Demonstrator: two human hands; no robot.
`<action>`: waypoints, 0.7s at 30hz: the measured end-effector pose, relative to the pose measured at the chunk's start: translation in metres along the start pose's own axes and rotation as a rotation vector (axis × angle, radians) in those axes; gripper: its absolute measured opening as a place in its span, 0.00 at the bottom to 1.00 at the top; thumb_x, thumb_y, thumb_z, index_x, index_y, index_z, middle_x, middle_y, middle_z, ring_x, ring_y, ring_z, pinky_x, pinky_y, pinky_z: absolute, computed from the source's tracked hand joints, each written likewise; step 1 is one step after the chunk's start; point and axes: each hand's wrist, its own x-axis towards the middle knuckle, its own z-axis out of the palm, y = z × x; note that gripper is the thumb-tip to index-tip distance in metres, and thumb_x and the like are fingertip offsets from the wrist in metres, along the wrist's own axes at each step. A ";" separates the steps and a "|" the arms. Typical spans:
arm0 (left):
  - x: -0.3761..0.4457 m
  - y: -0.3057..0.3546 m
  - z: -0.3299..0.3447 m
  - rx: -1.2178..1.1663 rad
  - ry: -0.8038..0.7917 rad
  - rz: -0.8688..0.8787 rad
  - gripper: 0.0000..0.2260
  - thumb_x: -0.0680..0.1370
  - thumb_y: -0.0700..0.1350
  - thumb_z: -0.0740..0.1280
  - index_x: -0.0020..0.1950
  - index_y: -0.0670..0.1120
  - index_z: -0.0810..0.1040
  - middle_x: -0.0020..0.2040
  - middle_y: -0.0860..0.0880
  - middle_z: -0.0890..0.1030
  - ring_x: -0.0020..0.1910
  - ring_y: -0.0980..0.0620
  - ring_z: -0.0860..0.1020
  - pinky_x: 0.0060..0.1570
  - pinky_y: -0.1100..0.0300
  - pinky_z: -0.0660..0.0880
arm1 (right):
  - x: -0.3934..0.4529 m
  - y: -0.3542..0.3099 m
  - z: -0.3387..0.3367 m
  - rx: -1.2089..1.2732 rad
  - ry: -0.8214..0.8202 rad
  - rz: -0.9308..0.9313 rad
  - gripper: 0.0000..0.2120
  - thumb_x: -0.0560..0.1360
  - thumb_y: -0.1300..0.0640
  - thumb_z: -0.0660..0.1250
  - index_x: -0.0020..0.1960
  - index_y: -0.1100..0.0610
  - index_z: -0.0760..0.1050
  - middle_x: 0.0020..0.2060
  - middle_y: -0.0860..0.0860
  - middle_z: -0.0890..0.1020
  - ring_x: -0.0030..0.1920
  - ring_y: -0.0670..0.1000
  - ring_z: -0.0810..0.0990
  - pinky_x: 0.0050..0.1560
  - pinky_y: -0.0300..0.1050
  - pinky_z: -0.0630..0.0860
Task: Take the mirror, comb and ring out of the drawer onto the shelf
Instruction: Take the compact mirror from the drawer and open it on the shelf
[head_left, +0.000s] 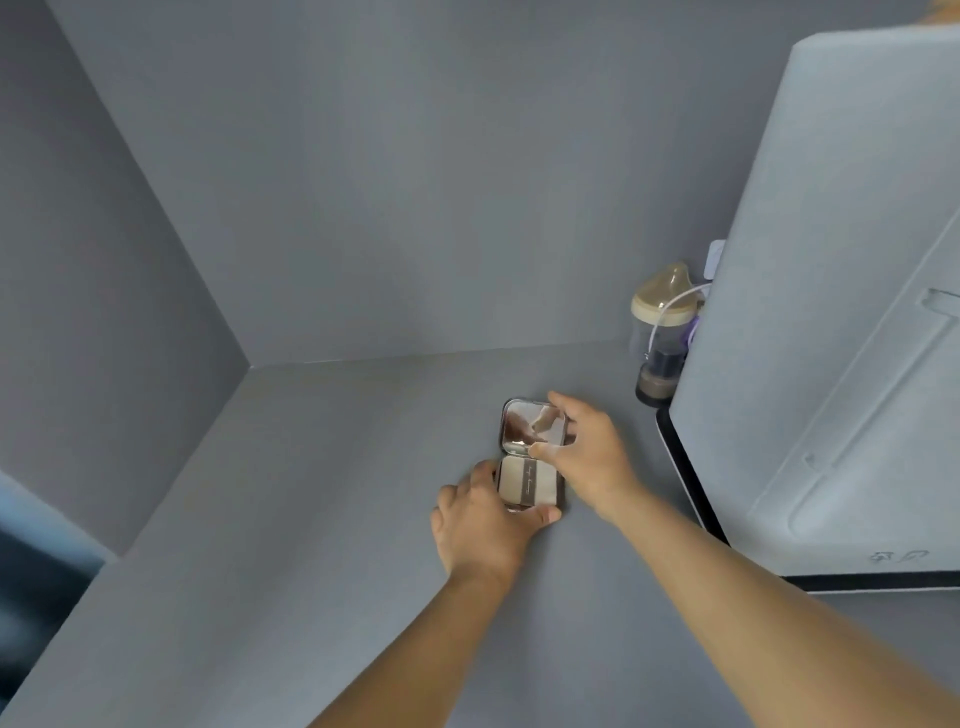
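The small folding compact mirror (531, 457), with a metal-rimmed glass leaf and a beige and brown cover leaf, lies opened flat on the plain grey shelf (322, 519), towards its right-hand portion and forward of the rear wall. The glass leaf is the farther one and carries a reflection; the cover leaf lies nearer the person.

The left hand (485, 525) rests on the shelf at the near left of the mirror. Its fingers are curled along the left edge of the cover leaf and its thumb lies across the near edge, so it grips that leaf.

The right hand (592, 457) reaches in from the right. Its thumb tip sits at the hinge line between the two leaves and its fingers arch over the right edge of the glass leaf, in contact with it; it holds that leaf in a loose pinch.

To the right, a large pale grey appliance with a black base (831, 312) stands on the same shelf, well apart from the mirror. A clear baby bottle with a tan cap (662, 332) stands upright just beside the appliance's left side, against the rear wall.
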 end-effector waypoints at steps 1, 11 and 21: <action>0.001 -0.002 0.002 0.015 0.007 -0.002 0.35 0.65 0.63 0.72 0.68 0.53 0.69 0.64 0.52 0.76 0.66 0.47 0.68 0.64 0.55 0.64 | 0.000 0.000 0.000 -0.003 -0.002 -0.013 0.31 0.67 0.67 0.75 0.68 0.57 0.70 0.52 0.53 0.81 0.55 0.52 0.77 0.65 0.51 0.72; 0.000 -0.004 0.003 0.056 0.025 -0.033 0.37 0.65 0.65 0.72 0.69 0.53 0.67 0.66 0.50 0.71 0.68 0.47 0.65 0.66 0.56 0.61 | -0.003 -0.002 0.002 0.038 -0.054 -0.018 0.32 0.69 0.71 0.71 0.70 0.57 0.68 0.60 0.52 0.77 0.54 0.46 0.80 0.44 0.20 0.70; -0.025 0.002 -0.074 -0.295 0.052 -0.082 0.24 0.71 0.52 0.73 0.65 0.47 0.73 0.59 0.46 0.76 0.59 0.45 0.76 0.54 0.55 0.74 | -0.036 -0.059 -0.017 -0.072 0.033 -0.153 0.21 0.72 0.60 0.71 0.64 0.55 0.74 0.63 0.54 0.75 0.63 0.54 0.74 0.61 0.44 0.69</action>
